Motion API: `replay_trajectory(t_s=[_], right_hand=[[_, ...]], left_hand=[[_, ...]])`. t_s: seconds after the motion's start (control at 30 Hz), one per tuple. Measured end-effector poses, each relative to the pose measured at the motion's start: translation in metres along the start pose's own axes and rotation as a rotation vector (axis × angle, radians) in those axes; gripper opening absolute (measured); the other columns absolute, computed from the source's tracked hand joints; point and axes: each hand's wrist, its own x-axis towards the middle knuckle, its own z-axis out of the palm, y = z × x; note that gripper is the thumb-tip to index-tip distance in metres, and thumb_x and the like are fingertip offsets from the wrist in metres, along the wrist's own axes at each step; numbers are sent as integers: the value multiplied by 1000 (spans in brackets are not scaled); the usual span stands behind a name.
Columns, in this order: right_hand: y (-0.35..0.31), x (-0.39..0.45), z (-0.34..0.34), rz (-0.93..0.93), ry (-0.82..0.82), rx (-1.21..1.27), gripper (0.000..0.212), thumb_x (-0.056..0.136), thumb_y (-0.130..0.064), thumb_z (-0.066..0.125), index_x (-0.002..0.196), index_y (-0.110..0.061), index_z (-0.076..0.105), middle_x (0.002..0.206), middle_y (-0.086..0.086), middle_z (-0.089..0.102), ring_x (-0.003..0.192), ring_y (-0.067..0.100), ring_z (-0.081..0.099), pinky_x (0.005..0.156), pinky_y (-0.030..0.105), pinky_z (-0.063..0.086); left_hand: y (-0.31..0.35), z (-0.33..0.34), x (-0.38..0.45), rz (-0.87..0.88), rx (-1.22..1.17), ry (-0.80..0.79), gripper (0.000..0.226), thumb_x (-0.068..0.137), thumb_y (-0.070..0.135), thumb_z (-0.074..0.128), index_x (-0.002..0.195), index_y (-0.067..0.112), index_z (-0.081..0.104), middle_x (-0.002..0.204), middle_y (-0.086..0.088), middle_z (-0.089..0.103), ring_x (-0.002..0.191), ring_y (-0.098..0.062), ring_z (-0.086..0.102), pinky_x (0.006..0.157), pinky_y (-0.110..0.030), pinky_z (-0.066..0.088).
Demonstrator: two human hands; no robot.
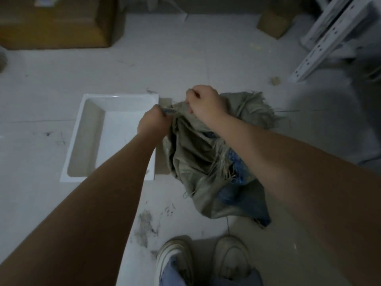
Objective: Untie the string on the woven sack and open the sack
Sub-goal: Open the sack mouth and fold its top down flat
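- The woven sack (198,153) stands on the pale floor (206,62) just ahead of the person's shoes (177,259), its frayed top gathered up between both hands.
- The left hand (153,123) is clenched on the bunched mouth of the sack, and the right hand (204,103) pinches the fabric or a strand at the same spot (which of the two I cannot tell).
- The string itself is not clearly visible, so I judge the untying is either in hand or just done; the mouth is not yet spread wide, though blue material shows through a gap.
- A white tray (123,104) lies touching the sack's left side.
- Cardboard boxes (57,21) sit along the far edge, and white perforated metal rails (329,38) lean at the far right; the room is dim.
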Motion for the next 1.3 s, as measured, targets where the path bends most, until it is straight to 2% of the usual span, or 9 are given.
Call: replay_trajectory(t_s=[0.13, 0.2, 0.3, 0.4, 0.63, 0.73, 0.9, 1.07, 1.3], right_hand=[[13, -6, -60, 116, 349, -25, 37, 95, -22, 40, 62, -8, 47, 64, 9, 54, 56, 22, 47, 58, 31, 35], [32, -8, -83, 310, 456, -59, 28, 96, -26, 37, 94, -7, 57, 97, 14, 62, 88, 27, 59, 76, 36, 44], [77, -11, -104, 710, 397, -57, 67, 92, -47, 41, 139, -1, 32, 143, 19, 38, 131, 34, 38, 107, 41, 34], [119, -18, -97, 895, 232, 260, 96, 69, -70, 43, 143, -8, 35, 138, 9, 46, 116, 26, 49, 101, 34, 39], [119, -35, -69, 739, 25, 563, 97, 60, -68, 66, 140, -18, 43, 137, 5, 54, 117, 26, 56, 105, 41, 44], [106, -34, -74, 607, 121, 584, 63, 74, -43, 72, 127, -13, 57, 124, 9, 63, 108, 26, 62, 100, 41, 49], [79, -43, -107, 475, 192, 646, 34, 83, -13, 67, 116, -7, 60, 97, 5, 65, 74, 13, 61, 51, 13, 51], [28, -52, -142, 434, 131, 857, 96, 47, -47, 81, 134, -22, 48, 125, 4, 64, 105, 23, 66, 93, 45, 54], [-75, -95, -190, 276, 171, 1181, 53, 78, -46, 52, 112, -6, 64, 106, 14, 67, 96, 29, 63, 85, 34, 51]], left_hand=[[42, 6, -15, 61, 51, -112, 40, 95, 35, 43, 116, 5, 59, 118, -19, 63, 108, -34, 60, 92, -40, 48], [54, 15, -20, 26, 93, -199, 43, 97, 36, 35, 123, 8, 55, 124, -19, 61, 112, -36, 59, 95, -44, 47], [59, 31, -21, -141, -5, -265, 66, 91, 57, 28, 111, 1, 57, 99, -19, 69, 96, -33, 66, 98, -46, 47], [68, 46, -24, -318, -391, -300, 63, 86, 65, 43, 109, 7, 51, 102, -16, 60, 86, -28, 61, 95, -38, 49], [69, 66, -28, -143, -550, -199, 41, 86, 29, 66, 118, 4, 61, 118, -13, 65, 110, -31, 61, 97, -39, 50], [73, 60, -31, -139, -651, -168, 31, 87, 12, 66, 115, 2, 63, 117, -17, 66, 107, -34, 63, 96, -41, 51], [93, 21, -44, -41, -702, -170, 20, 87, 0, 61, 107, 4, 64, 77, -10, 64, 59, -18, 63, 56, -25, 55], [125, -28, -66, -49, -880, -243, 18, 92, 0, 48, 94, 13, 61, 83, -8, 63, 78, -24, 62, 73, -35, 57], [189, -94, -114, 12, -1110, -251, 24, 95, 26, 43, 79, 17, 58, 76, -2, 58, 78, -21, 57, 68, -28, 49]])
